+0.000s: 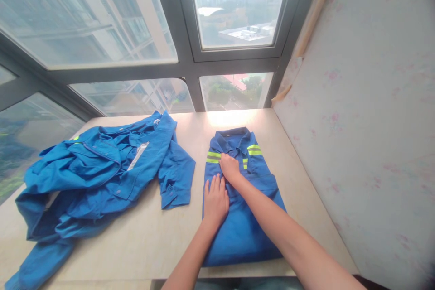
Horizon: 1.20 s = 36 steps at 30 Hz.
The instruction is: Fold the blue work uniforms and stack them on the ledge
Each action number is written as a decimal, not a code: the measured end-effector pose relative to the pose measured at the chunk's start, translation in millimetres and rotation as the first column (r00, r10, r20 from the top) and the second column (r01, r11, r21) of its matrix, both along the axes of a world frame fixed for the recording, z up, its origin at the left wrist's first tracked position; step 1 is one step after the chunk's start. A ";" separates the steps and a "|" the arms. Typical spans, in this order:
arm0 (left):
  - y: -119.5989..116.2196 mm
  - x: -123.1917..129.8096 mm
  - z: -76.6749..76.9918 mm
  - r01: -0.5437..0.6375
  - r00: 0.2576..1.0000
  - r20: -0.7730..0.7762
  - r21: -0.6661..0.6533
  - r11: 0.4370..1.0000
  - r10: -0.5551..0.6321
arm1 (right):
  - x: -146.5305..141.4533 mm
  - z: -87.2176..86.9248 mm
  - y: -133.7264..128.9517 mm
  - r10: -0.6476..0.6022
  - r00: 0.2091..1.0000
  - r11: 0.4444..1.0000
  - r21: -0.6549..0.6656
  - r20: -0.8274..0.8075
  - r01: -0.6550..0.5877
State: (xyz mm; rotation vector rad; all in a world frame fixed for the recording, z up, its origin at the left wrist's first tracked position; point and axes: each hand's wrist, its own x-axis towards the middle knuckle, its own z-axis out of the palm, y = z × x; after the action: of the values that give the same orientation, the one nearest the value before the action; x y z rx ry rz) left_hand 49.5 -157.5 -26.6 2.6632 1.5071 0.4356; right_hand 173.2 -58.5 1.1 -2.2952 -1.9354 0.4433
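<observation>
In the head view a blue work jacket [251, 231] lies folded into a long block, its collar toward the window and yellow-green reflective stripes across the chest. My left hand [216, 197] rests flat on its left side, fingers stretched out. Just beyond, my right hand [229, 166] is closed at the left chest, by the stripe below the collar. The fingers seem to pinch the jacket's cloth, though the fingertips are partly hidden. A second blue jacket [98, 167] lies crumpled to the left, with a sleeve hanging toward the near edge; neither hand touches it.
Both garments lie on a pale wooden surface [142, 244] whose near edge runs along the bottom. Grey-framed windows [190, 70] rise behind it. A wall with flowered paper [370, 122] bounds the right side, its covering torn near the window corner.
</observation>
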 end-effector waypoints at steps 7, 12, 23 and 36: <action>2.7 -3.5 -0.1 0.019 1.000 -0.015 0.011 1.000 -0.019 | -8.2 0.0 11.1 0.153 0.986 0.975 0.152 0.067 -0.161; 1.0 -2.2 -0.7 0.010 1.000 0.008 0.009 1.000 -0.011 | -2.2 -8.1 20.9 0.352 0.932 0.904 0.228 0.085 -0.362; -1.3 -1.5 -1.5 -0.004 1.000 -0.030 0.072 0.997 0.007 | -16.1 -17.6 45.8 0.351 0.930 0.891 0.269 0.104 -0.366; 7.1 -11.7 -7.6 0.038 0.991 0.125 -0.008 0.999 -0.037 | 34.8 -6.0 21.8 0.332 0.942 0.886 0.354 -0.039 -0.298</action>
State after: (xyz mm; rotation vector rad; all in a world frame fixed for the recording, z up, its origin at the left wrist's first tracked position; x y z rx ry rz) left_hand 37.8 -150.3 -34.2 2.5979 1.4183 0.5782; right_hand 207.9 -36.7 -4.9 -1.7204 -2.1432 0.2147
